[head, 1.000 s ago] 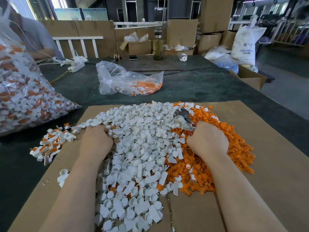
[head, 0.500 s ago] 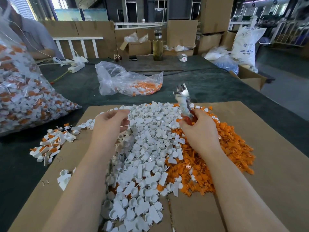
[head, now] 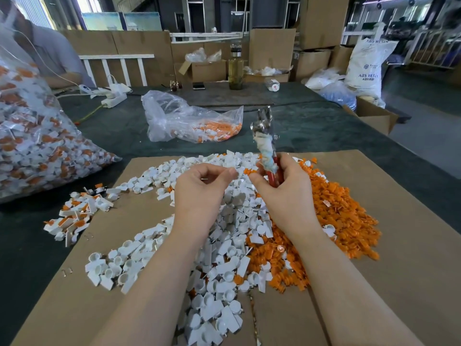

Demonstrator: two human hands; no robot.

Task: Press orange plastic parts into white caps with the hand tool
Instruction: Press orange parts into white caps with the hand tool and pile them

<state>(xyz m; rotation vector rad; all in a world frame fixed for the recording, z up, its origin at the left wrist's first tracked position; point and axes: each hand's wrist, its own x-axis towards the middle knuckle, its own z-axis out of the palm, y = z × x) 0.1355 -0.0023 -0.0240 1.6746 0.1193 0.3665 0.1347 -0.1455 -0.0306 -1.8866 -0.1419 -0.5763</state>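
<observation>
A heap of white caps [head: 154, 248] lies on a cardboard sheet [head: 411, 258], with a heap of orange plastic parts [head: 344, 211] against its right side. My right hand [head: 287, 193] grips the red handles of the hand tool [head: 265, 132], which stands upright above the heaps with its metal jaws on top and a rag wound round its middle. My left hand [head: 199, 193] hovers just left of it, fingers curled and fingertips pinched together on what looks like a small white cap; the piece is mostly hidden.
A small pile of assembled white-and-orange pieces [head: 74, 213] lies at the sheet's left edge. A big clear bag of them [head: 32, 146] sits far left, a smaller bag with orange parts [head: 194, 123] behind. A bottle [head: 235, 68], a power strip [head: 113, 99], boxes and a seated person's sleeve [head: 57, 58] lie beyond.
Both hands rose out of the heaps. The right hand swung the tool from lying on the pile to upright, and the left hand came up and toward it with fingers pinched.
</observation>
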